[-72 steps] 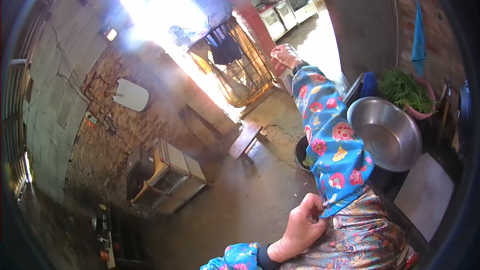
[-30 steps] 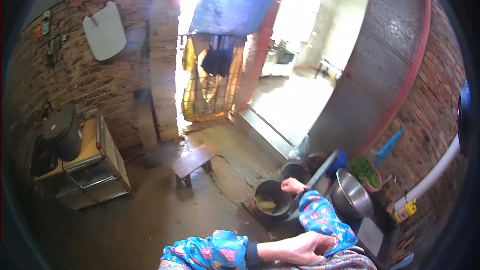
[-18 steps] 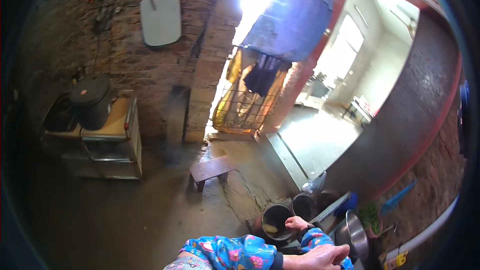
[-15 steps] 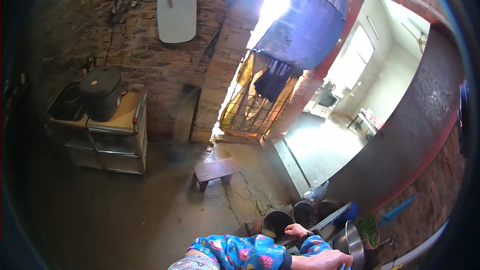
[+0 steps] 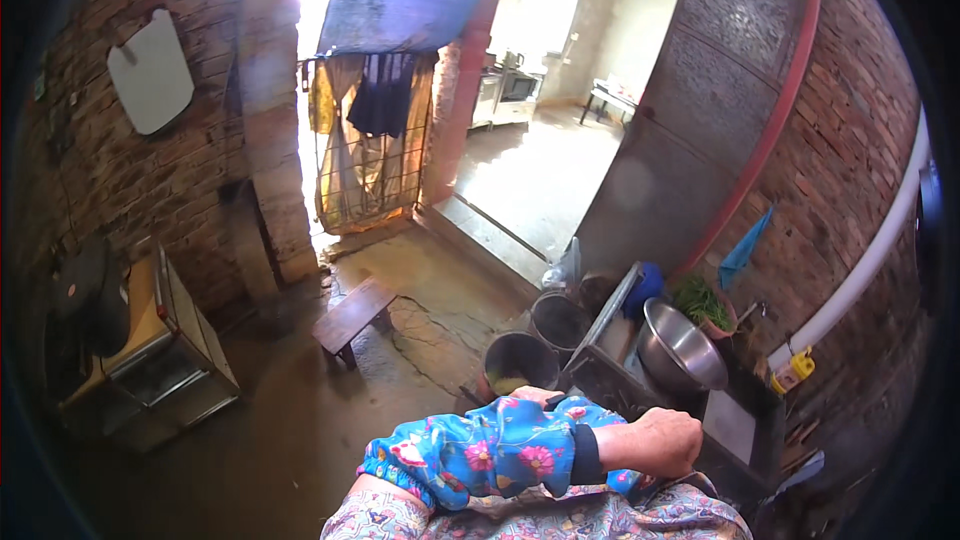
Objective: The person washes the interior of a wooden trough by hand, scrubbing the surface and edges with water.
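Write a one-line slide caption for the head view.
Person's flower-sleeved forearm crosses the lap, one hand near a sink counter holding a steel bowl, two dark buckets on the concrete floor beside it.

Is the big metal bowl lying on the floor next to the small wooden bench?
No, the metal bowl sits up on the dark counter, far from the wooden bench.

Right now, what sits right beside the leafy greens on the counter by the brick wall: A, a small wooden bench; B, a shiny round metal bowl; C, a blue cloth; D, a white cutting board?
B: the shiny round metal bowl stands tilted on the counter just left of the leafy greens, while the bench, board and cloth are elsewhere.
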